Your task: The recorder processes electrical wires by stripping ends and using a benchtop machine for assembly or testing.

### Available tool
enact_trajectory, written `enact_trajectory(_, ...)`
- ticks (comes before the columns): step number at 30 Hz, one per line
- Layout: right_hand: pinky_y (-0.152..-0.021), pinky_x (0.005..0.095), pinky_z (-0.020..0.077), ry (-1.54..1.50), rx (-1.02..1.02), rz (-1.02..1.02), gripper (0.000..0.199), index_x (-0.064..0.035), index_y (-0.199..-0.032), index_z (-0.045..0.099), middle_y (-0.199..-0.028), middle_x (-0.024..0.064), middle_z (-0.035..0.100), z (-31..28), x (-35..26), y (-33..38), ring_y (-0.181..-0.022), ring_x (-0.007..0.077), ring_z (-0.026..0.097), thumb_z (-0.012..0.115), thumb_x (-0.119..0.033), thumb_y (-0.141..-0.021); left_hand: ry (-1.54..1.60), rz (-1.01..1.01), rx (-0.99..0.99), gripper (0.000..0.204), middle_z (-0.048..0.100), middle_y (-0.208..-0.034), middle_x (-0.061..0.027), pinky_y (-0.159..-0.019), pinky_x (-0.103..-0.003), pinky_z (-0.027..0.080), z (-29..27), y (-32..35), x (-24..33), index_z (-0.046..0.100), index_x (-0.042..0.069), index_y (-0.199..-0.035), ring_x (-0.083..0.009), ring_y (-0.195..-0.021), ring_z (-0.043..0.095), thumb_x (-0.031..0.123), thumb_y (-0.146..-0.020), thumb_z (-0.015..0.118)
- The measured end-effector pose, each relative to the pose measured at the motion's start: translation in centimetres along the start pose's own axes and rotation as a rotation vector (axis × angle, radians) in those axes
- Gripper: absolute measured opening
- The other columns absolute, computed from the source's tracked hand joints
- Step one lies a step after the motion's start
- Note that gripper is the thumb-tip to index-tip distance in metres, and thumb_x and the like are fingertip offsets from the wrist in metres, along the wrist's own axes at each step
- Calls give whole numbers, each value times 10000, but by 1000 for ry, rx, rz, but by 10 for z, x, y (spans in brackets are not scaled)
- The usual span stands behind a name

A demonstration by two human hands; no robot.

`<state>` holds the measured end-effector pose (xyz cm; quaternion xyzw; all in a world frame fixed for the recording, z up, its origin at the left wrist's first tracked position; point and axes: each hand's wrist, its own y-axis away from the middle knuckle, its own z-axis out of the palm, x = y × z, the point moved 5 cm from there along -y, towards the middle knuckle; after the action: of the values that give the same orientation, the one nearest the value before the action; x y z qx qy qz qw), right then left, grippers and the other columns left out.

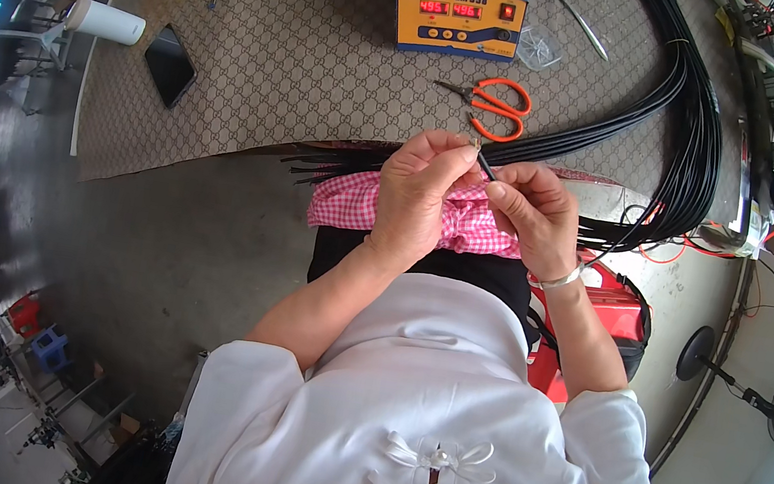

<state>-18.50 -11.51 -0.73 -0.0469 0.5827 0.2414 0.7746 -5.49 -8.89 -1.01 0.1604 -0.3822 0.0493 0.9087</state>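
The near edge of the table cover (pixel 261 80) runs across the scene just beyond the lap, and both hands work close to this edge. On the left, a broad stretch of the patterned cover lies between the dark phone (pixel 170 66) and the orange-handled scissors (pixel 499 110); a white cup (pixel 106 21) is by the left edge. On the far side stands a blue and yellow box (pixel 457 12) with a red display, and the scissors lie between it and the hands, so the room there is narrower. On the right, the bundle of black cables (pixel 702 140) curves down to the near edge and passes behind the hands, its loose ends coming out at the left. The left hand (pixel 422 182) has its thumb and forefinger closed together at the far end of a short visible piece of black cable (pixel 486 165). The right hand (pixel 541 216) pinches the same cable lower, also between thumb and forefinger, with its other fingers curled. This cable is held tilted between the two hands, above the pink checked cloth (pixel 348 201) on the lap.
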Motion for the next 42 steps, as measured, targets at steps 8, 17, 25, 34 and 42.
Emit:
enact_trajectory(8, -503, 170, 388, 93, 63, -140, 73, 5, -814, 559, -697, 1, 572, 2, 0, 0, -573, 33, 471, 615, -37, -796, 268, -239, -13, 58, 558, -717, -24, -607, -232, 406, 3, 1, -10, 546, 44, -821, -95, -619, 498, 102, -822, 548)
enact_trajectory(17, -514, 166, 380, -42, 82, -70, 36, -5, -820, 553, -734, 23, 588, 1, 5, -5, -592, 35, 483, 582, -27, -816, 314, -278, -18, 133, 559, -716, -15, -557, -226, 392, 10, 3, -12, 562, 53, -846, -89, -600, 486, 186, -840, 560)
enact_trajectory(25, -477, 163, 348, -166, 12, 22, 56, -13, -823, 556, -686, -2, 555, 0, 2, -6, -552, 29, 446, 585, -61, -822, 404, -340, -126, 195, 580, -766, -33, -578, -236, 411, 8, -1, -13, 568, 55, -886, -114, -642, 507, 244, -872, 523)
enact_trajectory(34, -455, 167, 342, -97, 12, -21, 71, -13, -803, 562, -663, -7, 547, -1, 2, -8, -530, 29, 431, 613, -63, -803, 56, -134, -44, 124, 597, -774, -61, -614, -242, 450, 2, -3, 2, 571, 8, -914, -121, -654, 553, 95, -826, 564)
enact_trajectory(42, -464, 163, 350, -52, 10, -34, 74, -14, -798, 566, -665, -12, 551, -1, 0, -9, -539, 23, 436, 628, -53, -789, -49, -88, -52, 104, 609, -749, -83, -631, -238, 470, 0, -5, 10, 575, -3, -896, -139, -652, 581, 42, -803, 554)
